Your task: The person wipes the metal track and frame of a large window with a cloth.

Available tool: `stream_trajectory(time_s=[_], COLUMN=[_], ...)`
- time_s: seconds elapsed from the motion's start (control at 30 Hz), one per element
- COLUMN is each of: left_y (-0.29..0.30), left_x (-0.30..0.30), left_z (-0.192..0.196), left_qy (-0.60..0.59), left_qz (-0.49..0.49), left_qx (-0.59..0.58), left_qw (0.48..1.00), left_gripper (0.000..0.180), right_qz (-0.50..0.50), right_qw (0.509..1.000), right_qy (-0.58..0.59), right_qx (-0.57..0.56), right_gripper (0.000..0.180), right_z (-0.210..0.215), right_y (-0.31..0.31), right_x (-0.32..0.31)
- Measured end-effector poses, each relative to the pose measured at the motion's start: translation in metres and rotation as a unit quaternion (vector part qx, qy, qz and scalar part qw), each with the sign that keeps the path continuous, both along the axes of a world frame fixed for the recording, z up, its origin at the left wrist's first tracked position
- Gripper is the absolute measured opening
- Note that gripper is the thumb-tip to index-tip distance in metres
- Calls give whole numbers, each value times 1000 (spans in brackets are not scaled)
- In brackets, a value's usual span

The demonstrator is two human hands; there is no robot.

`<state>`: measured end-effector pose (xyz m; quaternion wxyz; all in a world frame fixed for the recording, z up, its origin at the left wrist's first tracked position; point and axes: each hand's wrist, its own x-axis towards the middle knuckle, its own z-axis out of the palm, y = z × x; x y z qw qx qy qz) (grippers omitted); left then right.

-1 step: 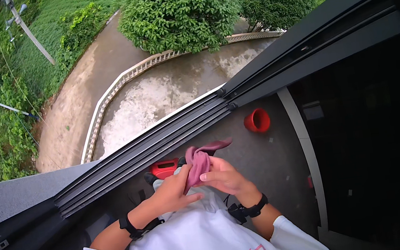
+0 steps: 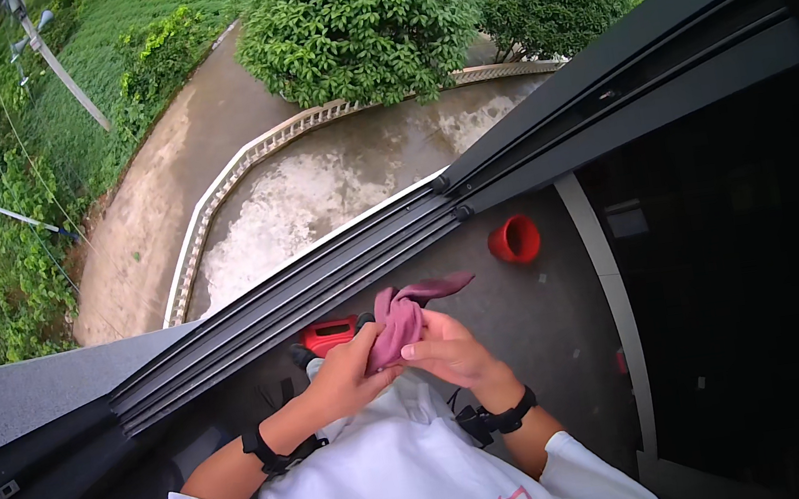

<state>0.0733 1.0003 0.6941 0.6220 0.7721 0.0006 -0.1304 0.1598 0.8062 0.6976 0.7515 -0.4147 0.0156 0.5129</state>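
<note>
A pinkish-purple cloth [image 2: 398, 328] is bunched and twisted in front of my body, its loose tail reaching out to the right. My left hand [image 2: 344, 376] is closed on its left side, thumb along the lower edge. On the other side my right hand [image 2: 453, 348] grips the bundle between thumb and fingers. Some fingertips are hidden behind the fabric. Black straps circle both my wrists.
A red bucket [image 2: 515, 239] rests on the dark floor at right. A red plastic object with a slot [image 2: 330, 334] lies by my feet. Dark sliding window tracks [image 2: 296, 308] run diagonally ahead, with a paved yard and trees far below. A pale door sill [image 2: 607, 293] curves at right.
My left thumb has drawn in against the cloth. The cloth's loose tail has shifted slightly to the right; both hands still hold the bundle.
</note>
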Motion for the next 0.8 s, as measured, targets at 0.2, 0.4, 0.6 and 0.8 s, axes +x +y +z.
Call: stream_trajectory(time_s=[0.2, 0.4, 0.6, 0.8], left_y=[4, -9, 0, 48], left_x=[21, 41, 38, 17], left_z=[-3, 9, -10, -22], left_qy=[-28, -120, 23, 4], left_qz=[-49, 5, 137, 148], left_qx=[34, -15, -94, 182], left_qw=[998, 993, 986, 972], left_gripper=[16, 27, 25, 27], right_qz=[-74, -59, 53, -67], right_qw=[969, 930, 974, 943], right_qy=[-155, -362, -220, -300], right_qx=[-178, -18, 19, -131], right_gripper=[19, 52, 58, 20], right_z=[-9, -13, -32, -51], right_y=[-27, -9, 10, 4], right_x=[18, 20, 21, 43])
